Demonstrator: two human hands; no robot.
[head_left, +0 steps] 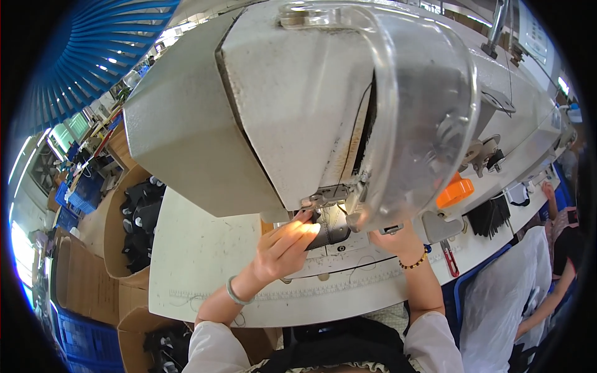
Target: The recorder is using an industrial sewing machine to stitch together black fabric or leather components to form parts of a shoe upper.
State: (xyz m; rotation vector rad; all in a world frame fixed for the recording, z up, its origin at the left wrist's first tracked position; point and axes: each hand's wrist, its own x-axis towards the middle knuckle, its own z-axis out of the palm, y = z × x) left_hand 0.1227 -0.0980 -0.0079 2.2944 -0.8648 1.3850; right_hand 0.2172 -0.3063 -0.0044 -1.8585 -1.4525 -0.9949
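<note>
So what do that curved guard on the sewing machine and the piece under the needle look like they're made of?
The curved guard looks like clear plastic: see-through, glossy, scuffed. The dark piece under the left hand looks like matte fabric or felt, soft-edged; exact material is uncertain.

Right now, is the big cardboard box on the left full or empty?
Partly full. The cardboard box is open on top, and dark pieces lie piled inside it.

I see both forearms entering from the lower edge, converging toward frame centre. Left hand (283, 245) sits just left of centre, palm down, fingers extended and pressed flat, wrist slightly bent, bangle on it. Right hand (390, 235) is mostly hidden right of centre; only the wrist shows, with a bead bracelet, so I can't tell its finger pose.
</note>
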